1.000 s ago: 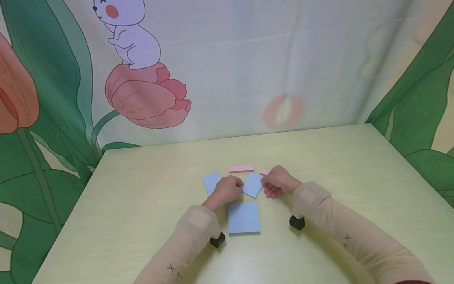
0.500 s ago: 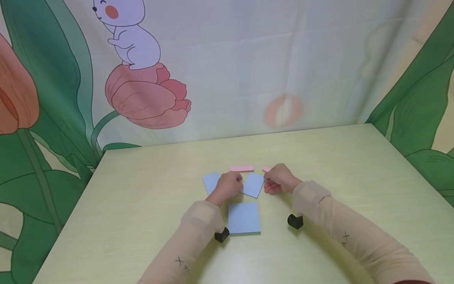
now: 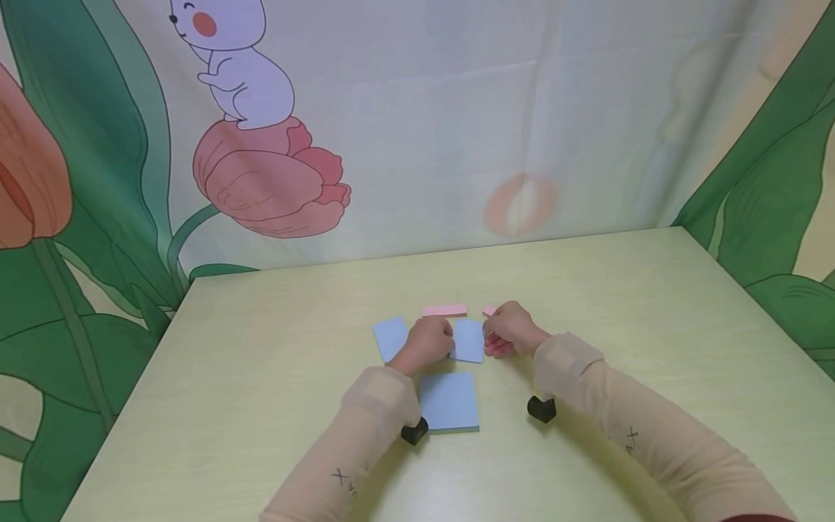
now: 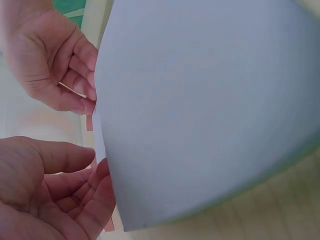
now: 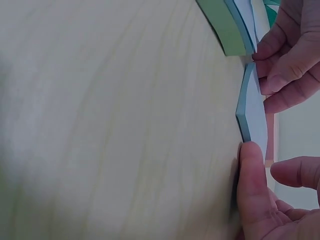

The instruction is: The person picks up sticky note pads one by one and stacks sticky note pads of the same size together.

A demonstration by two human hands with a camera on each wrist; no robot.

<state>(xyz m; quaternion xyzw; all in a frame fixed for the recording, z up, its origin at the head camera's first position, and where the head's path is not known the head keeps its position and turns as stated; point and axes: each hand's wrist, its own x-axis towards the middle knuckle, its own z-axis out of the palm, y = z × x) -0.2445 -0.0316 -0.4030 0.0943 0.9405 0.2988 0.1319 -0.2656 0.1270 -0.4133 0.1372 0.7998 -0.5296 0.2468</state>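
A small blue sticky-note pad (image 3: 468, 341) lies between the two hands on the table. At its left edge is my left hand (image 3: 427, 342), with thumb and bent fingertips close by. My right hand (image 3: 513, 326) touches the opposite edge; in the right wrist view a fingertip (image 5: 251, 152) meets the pad's end while the thumb stays apart from it. Nearer the body sits a large square pad (image 3: 449, 401), blue over green, which fills much of the left wrist view. Another blue pad (image 3: 390, 337) is partly hidden behind the left hand.
Behind the blue pads lies a long pink strip pad (image 3: 445, 310). A second pink piece (image 3: 489, 310) shows just past the right hand, which covers part of it. At the table's far edge hangs a printed curtain (image 3: 417, 145).
The small blue pad has turned from a slant to nearly square with the large one. My left hand has moved right along with it; the right hand has shifted only slightly.
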